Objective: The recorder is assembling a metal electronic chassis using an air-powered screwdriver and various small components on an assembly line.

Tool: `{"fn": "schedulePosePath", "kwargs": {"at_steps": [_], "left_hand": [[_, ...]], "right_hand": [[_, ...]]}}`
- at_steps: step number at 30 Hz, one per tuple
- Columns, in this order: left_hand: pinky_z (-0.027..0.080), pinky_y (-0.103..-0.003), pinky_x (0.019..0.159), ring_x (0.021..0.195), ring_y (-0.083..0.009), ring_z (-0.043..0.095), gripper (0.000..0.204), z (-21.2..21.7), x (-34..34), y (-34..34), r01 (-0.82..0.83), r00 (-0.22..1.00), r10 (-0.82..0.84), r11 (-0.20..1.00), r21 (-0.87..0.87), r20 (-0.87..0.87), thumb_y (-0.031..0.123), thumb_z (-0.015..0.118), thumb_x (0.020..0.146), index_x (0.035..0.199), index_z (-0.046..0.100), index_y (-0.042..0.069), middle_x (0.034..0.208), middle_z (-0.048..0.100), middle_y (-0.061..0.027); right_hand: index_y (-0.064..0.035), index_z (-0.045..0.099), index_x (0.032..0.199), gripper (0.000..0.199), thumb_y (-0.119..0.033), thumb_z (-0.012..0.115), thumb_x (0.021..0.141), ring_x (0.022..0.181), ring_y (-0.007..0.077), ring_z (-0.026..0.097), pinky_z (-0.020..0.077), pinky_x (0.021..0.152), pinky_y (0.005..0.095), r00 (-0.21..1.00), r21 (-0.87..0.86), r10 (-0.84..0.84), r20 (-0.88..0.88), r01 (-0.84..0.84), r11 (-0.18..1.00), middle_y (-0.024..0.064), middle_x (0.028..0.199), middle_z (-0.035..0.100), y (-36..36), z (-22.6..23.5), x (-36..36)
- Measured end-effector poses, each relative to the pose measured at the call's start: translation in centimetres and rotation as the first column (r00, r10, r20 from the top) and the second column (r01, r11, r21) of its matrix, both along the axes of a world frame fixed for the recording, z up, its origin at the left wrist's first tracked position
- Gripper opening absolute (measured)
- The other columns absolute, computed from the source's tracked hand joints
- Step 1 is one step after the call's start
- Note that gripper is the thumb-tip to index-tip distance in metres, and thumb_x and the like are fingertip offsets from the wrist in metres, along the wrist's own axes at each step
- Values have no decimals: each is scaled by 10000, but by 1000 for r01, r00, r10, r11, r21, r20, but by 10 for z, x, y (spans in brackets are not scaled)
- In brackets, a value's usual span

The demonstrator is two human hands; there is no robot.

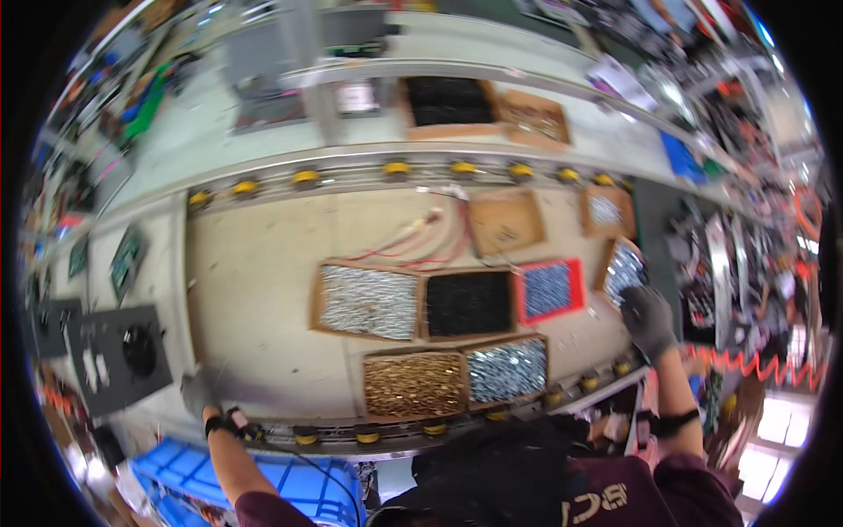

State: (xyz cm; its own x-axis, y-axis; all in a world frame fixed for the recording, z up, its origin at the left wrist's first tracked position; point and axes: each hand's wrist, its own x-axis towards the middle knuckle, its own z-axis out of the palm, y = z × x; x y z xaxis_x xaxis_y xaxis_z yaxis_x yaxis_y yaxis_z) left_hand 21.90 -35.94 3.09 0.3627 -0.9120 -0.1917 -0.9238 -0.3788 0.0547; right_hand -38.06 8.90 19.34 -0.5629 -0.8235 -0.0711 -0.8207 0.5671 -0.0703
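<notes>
My right hand [648, 318], in a grey glove, is at the near edge of a small cardboard box [604, 285] of shiny silver small metal parts [625, 270]. Its fingertips touch the box or the parts; blur hides whether they grip anything. Far to the left, my left hand [198, 395], also gloved in grey, rests by the left end of the pale work surface [255, 290]. Its fingers are too smeared to read. Left of the right hand stands a red box [577, 285] of bluish-silver small parts.
Mid-surface are boxes of silver parts [369, 301], black parts [468, 303], gold-coloured parts [413, 384] and bluish parts [507, 369]. Behind them lie a cardboard tray [507, 220] and red-and-white wires [413, 241]. A metal rail [351, 167] with yellow rollers runs behind; a dark panel [118, 360] lies left.
</notes>
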Motion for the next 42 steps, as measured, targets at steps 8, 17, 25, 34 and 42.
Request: {"fn": "schedulePosePath", "kwargs": {"at_steps": [8, 17, 25, 34, 42], "left_hand": [[465, -464, 832, 979, -390, 625, 563, -6, -84, 68, 23, 998, -20, 998, 57, -51, 525, 466, 855, 1049, 669, 38, 1031, 670, -212], [496, -466, 766, 922, -336, 632, 432, -18, -193, 200, 389, 898, -413, 906, 166, 150, 457, 442, 910, 939, 656, 82, 989, 660, -166], [485, -473, 784, 889, -361, 631, 417, -9, -310, 342, 472, 882, -471, 882, 24, -29, 416, 582, 807, 1000, 645, 52, 960, 654, -181], [528, -343, 756, 829, -212, 675, 337, 45, -310, 373, 928, 371, -304, 126, 350, -877, 289, 557, 887, 1165, 650, 124, 950, 699, -78], [540, -303, 624, 689, -141, 656, 331, 69, -191, 182, 711, 638, -77, 442, 547, -767, 301, 581, 836, 1006, 684, 35, 847, 690, -87]], "right_hand": [[-137, 622, 966, 188, -285, 592, 855, 822, 333, 651, 503, 718, 426, 874, 142, -459, 161, 439, 887, 132, 844, 680, 129, -87, -61], [-116, 600, 1071, 211, -181, 548, 878, 1023, 383, 585, 481, 852, 461, 836, 113, -511, 198, 498, 860, 184, 1115, 590, 128, -198, -138], [-88, 585, 1066, 236, -161, 563, 842, 972, 411, 589, 470, 818, 468, 846, 31, -475, 244, 483, 875, 197, 1029, 617, 126, -219, -151], [-9, 521, 965, 169, -141, 587, 882, 687, 129, 560, 466, 592, 283, 528, -207, -182, 830, 593, 778, 33, 766, 523, 144, -169, -102], [-9, 520, 1178, 290, -166, 525, 934, 777, 141, 590, 503, 661, 255, 36, -103, 124, 992, 801, 589, 73, 915, 582, 218, -205, -68]]}}
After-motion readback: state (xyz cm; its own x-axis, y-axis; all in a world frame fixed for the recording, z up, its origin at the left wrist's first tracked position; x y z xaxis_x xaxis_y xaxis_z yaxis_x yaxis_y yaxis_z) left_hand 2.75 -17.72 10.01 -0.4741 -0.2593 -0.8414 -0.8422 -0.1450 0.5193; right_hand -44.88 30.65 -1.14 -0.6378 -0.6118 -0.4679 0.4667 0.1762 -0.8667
